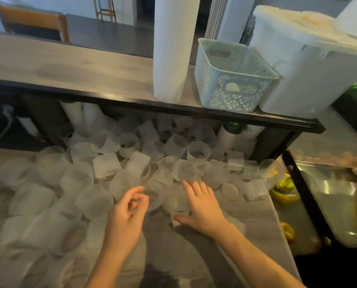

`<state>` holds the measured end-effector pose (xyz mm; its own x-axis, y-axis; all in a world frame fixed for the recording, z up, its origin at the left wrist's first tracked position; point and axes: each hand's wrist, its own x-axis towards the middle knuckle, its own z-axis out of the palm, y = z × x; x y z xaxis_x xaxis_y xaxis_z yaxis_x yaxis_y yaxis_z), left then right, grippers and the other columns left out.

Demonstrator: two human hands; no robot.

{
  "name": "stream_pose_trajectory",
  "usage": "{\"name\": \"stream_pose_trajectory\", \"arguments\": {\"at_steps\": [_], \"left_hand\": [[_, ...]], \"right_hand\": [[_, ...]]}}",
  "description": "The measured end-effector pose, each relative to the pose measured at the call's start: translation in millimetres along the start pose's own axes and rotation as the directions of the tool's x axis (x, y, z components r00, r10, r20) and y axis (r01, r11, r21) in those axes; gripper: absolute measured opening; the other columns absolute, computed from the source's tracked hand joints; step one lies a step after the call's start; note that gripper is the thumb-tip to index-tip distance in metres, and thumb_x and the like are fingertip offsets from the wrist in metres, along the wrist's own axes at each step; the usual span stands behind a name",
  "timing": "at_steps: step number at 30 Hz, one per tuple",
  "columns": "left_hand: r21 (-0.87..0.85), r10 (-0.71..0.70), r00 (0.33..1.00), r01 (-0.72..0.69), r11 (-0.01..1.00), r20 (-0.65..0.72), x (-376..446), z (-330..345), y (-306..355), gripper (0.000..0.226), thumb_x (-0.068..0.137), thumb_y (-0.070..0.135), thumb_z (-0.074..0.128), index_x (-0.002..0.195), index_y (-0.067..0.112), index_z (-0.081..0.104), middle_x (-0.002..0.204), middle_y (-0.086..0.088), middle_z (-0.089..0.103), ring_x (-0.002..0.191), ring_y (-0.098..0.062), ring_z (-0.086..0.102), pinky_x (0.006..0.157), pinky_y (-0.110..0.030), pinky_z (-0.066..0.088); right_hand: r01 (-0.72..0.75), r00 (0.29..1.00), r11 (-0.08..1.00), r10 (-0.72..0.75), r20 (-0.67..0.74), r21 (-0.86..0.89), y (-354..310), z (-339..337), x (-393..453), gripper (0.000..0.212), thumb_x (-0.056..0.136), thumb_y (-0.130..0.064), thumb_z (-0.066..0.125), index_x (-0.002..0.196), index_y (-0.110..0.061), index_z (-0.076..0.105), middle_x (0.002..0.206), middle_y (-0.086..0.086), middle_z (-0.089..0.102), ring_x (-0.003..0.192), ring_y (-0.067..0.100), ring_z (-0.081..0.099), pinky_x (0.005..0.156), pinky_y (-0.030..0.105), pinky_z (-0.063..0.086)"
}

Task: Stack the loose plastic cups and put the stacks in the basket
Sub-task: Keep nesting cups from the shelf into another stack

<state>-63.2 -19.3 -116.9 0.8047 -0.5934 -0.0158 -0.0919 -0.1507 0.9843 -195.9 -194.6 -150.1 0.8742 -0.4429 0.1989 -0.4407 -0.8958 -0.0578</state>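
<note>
I have one wide-angle view, from my head, looking forward and steeply down over the counter (246, 206). My left hand (127, 213) and right hand (200, 206) sit close below it; the raised shelf (69, 65) lies farther ahead.

Frosted translucent plastic cups (107, 165), some ribbed clear ones (235, 164), cover a grey wood-grain counter (246, 221). A pale mint basket (233, 77) with a lacy floral cut-out pattern sits on a black-edged shelf (69, 65) beside white cup stacks (172, 48). Yellow banana peels (284, 196) lie right.
</note>
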Motion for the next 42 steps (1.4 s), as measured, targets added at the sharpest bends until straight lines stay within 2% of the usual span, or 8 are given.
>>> {"name": "stream_pose_trajectory", "arguments": {"at_steps": [5,10,19,22,26,33,38,42], "left_hand": [[0.281,0.074,0.996,-0.056,0.958,-0.055,-6.8,-1.3,-12.0,0.036,0.089,0.034,0.065,0.119,0.015,0.064,0.099,0.004,0.066,0.086,-0.004,0.061,0.073,-0.015,0.050],[0.738,0.326,0.943,-0.265,0.620,0.065,1.6,7.7,-28.2,0.070,0.073,0.045,0.072,0.133,0.013,0.055,0.126,-0.007,0.055,0.113,-0.028,0.049,0.090,-0.044,0.049],[0.878,0.157,0.939,-0.342,0.334,0.305,40.7,37.6,-42.0,0.103,0.072,0.044,0.079,0.155,0.021,0.023,0.158,-0.007,0.030,0.147,-0.030,0.014,0.113,-0.051,0.024],[0.890,0.223,0.929,-0.353,0.288,0.296,46.4,37.1,-46.0,0.096,0.067,0.042,0.083,0.148,0.016,0.039,0.141,-0.010,0.050,0.140,-0.033,0.028,0.111,-0.053,0.028],[0.847,0.371,0.903,-0.364,0.387,0.218,47.6,30.3,-41.4,0.078,0.076,0.060,0.058,0.137,0.011,0.052,0.123,-0.012,0.059,0.123,-0.033,0.045,0.101,-0.051,0.036],[0.300,0.202,0.979,-0.192,0.934,-0.004,22.7,24.8,-1.4,0.064,0.084,0.059,0.052,0.136,0.022,0.051,0.129,-0.003,0.056,0.118,-0.017,0.053,0.099,-0.033,0.043],[0.026,0.043,0.983,-0.049,0.998,0.176,-10.3,47.1,22.0,0.047,0.073,0.065,0.055,0.115,0.045,0.057,0.111,0.018,0.067,0.103,0.007,0.061,0.083,-0.007,0.045],[0.100,0.024,0.942,-0.061,0.993,0.335,-19.0,57.2,22.4,0.054,0.077,0.062,0.060,0.126,0.038,0.059,0.109,0.011,0.070,0.102,-0.002,0.065,0.086,-0.018,0.049]], "right_hand": [[-0.067,0.998,0.998,0.067,-0.012,-0.003,-17.3,28.0,7.8,0.090,0.058,-0.066,0.069,0.126,-0.010,0.050,0.107,0.007,0.057,0.097,0.031,0.057,0.082,0.042,0.049],[-0.086,0.993,0.993,0.092,-0.073,0.081,-16.0,33.7,8.3,0.074,0.071,-0.058,0.068,0.123,-0.006,0.057,0.105,0.011,0.055,0.098,0.034,0.055,0.087,0.041,0.045],[-0.074,0.987,0.829,0.142,-0.081,0.554,2.4,6.8,-15.1,0.082,0.078,-0.053,0.074,0.138,-0.010,0.039,0.134,0.007,0.047,0.126,0.022,0.048,0.103,0.036,0.045],[-0.195,0.959,0.705,0.282,-0.016,0.682,4.1,-0.1,-28.5,0.089,0.073,-0.054,0.080,0.142,-0.016,0.039,0.134,-0.003,0.051,0.125,0.010,0.049,0.104,0.032,0.044],[-0.329,0.908,0.582,0.411,0.081,0.744,9.4,-2.0,-50.3,0.098,0.064,-0.062,0.079,0.143,-0.023,0.038,0.126,-0.010,0.055,0.117,0.004,0.055,0.098,0.033,0.049],[-0.442,0.866,0.424,0.430,0.253,0.790,13.0,-3.5,-78.8,0.103,0.060,-0.061,0.085,0.143,-0.037,0.028,0.131,-0.014,0.048,0.120,-0.001,0.050,0.100,0.031,0.048],[-0.457,0.829,0.229,0.459,0.319,0.859,-10.1,-2.9,-90.6,0.110,0.048,-0.054,0.089,0.139,-0.034,0.030,0.137,-0.014,0.044,0.126,-0.004,0.043,0.107,0.019,0.038],[-0.454,0.871,0.412,0.390,0.298,0.790,-13.5,-15.6,-94.7,0.108,0.055,-0.054,0.084,0.143,-0.025,0.030,0.132,-0.012,0.045,0.120,-0.002,0.046,0.101,0.013,0.039]]}}
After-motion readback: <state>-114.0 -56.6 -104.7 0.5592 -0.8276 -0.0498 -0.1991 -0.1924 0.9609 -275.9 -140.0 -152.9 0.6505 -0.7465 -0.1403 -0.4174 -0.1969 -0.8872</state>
